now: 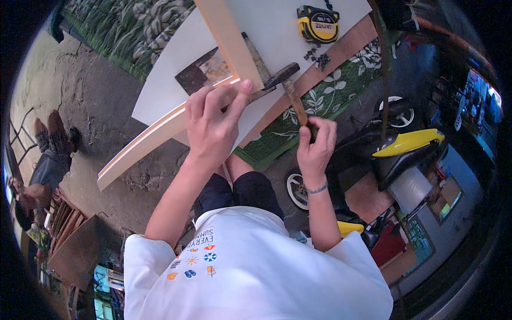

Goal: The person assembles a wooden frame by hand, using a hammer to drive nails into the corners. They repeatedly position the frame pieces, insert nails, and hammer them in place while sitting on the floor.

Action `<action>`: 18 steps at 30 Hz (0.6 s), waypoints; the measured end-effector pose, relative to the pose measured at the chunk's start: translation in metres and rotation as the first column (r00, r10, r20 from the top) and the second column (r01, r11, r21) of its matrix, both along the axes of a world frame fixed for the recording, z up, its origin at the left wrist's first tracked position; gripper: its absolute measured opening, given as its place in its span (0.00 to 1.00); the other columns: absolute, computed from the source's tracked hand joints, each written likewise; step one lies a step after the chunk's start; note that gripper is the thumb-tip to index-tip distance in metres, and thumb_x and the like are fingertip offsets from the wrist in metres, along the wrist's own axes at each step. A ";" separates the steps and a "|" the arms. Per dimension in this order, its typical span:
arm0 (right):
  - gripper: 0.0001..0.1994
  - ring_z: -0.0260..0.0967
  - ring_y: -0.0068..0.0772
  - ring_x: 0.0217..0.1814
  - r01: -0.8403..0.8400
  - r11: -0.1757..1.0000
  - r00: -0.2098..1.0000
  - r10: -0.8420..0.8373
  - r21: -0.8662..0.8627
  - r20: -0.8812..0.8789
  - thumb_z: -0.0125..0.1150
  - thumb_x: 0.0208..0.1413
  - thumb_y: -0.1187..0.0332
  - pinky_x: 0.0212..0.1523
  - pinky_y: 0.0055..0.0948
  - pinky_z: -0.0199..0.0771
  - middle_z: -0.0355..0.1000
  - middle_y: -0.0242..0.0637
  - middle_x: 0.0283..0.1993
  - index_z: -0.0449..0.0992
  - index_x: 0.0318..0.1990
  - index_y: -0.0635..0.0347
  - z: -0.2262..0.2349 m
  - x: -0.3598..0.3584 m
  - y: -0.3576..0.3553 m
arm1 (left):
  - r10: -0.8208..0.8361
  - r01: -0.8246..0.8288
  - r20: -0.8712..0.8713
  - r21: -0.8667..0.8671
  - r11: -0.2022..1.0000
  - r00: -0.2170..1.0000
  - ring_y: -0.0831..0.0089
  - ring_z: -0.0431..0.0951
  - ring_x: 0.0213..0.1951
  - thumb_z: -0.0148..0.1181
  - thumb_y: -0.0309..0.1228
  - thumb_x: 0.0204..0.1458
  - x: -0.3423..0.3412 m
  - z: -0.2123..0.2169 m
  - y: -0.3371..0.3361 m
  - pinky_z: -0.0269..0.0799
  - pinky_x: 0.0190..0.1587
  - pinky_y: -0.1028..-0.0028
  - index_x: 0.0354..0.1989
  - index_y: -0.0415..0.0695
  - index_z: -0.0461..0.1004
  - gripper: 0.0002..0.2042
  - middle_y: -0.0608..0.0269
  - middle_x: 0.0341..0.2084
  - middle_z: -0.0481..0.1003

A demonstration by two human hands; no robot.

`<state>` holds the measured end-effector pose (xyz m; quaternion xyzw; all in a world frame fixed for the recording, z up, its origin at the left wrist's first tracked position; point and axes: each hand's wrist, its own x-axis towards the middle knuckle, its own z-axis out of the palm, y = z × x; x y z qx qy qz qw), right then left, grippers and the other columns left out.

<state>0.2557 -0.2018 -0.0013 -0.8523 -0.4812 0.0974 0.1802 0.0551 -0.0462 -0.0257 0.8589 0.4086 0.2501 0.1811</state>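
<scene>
My left hand (213,117) grips the corner of a light wooden frame (146,140), thumb and fingers pinching near the joint where two strips meet. One strip runs toward the lower left, the other toward the top. In my right hand (317,141) is a hammer (295,101), held near the end of its worn wooden handle. Its dark head lies right by the outer side of the frame corner; whether it touches cannot be made out. Beneath the corner is a dark, worn flat piece (192,79) on a white board (165,56).
A yellow and black tape measure (318,25) lies on the board, with a small pile of dark metal pieces (318,58) beside it. Green patterned cloth (128,29) shows around the board. A yellow and black motorbike (408,143) stands at right. Another person (50,162) is at far left.
</scene>
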 end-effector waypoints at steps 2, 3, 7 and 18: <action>0.09 0.70 0.49 0.47 0.017 0.993 0.999 -0.021 0.120 0.035 0.65 0.66 0.69 0.49 0.40 0.72 0.69 0.47 0.44 0.77 0.47 0.66 0.005 0.015 0.026 | 0.011 -0.011 0.026 0.005 1.000 1.000 0.65 0.72 0.50 0.66 0.23 0.43 0.004 0.002 0.000 0.68 0.56 0.64 0.58 0.55 0.83 0.29 0.69 0.45 0.74; 0.09 0.70 0.48 0.47 -0.009 0.987 0.998 -0.002 0.158 0.065 0.65 0.65 0.70 0.49 0.40 0.72 0.70 0.46 0.44 0.78 0.47 0.65 0.006 0.024 0.041 | -0.001 0.001 0.011 -0.005 1.000 1.000 0.65 0.73 0.49 0.66 0.23 0.43 0.005 0.004 -0.002 0.69 0.54 0.65 0.58 0.54 0.83 0.29 0.69 0.45 0.75; 0.06 0.70 0.46 0.47 -0.118 0.976 0.988 0.096 0.184 0.125 0.66 0.63 0.71 0.49 0.43 0.72 0.71 0.41 0.44 0.81 0.45 0.60 0.002 0.051 0.092 | -0.039 0.052 0.090 -0.147 0.988 0.995 0.64 0.77 0.43 0.67 0.20 0.45 0.007 0.009 0.001 0.73 0.48 0.65 0.57 0.48 0.83 0.26 0.66 0.43 0.77; 0.06 0.73 0.43 0.49 -0.098 0.992 0.995 0.097 0.085 0.016 0.68 0.61 0.71 0.50 0.42 0.74 0.74 0.40 0.44 0.83 0.44 0.59 -0.003 0.059 0.107 | 0.124 0.020 0.253 -0.501 0.865 0.959 0.56 0.81 0.42 0.68 0.20 0.53 0.014 0.032 0.014 0.75 0.48 0.62 0.51 0.43 0.78 0.16 0.54 0.39 0.80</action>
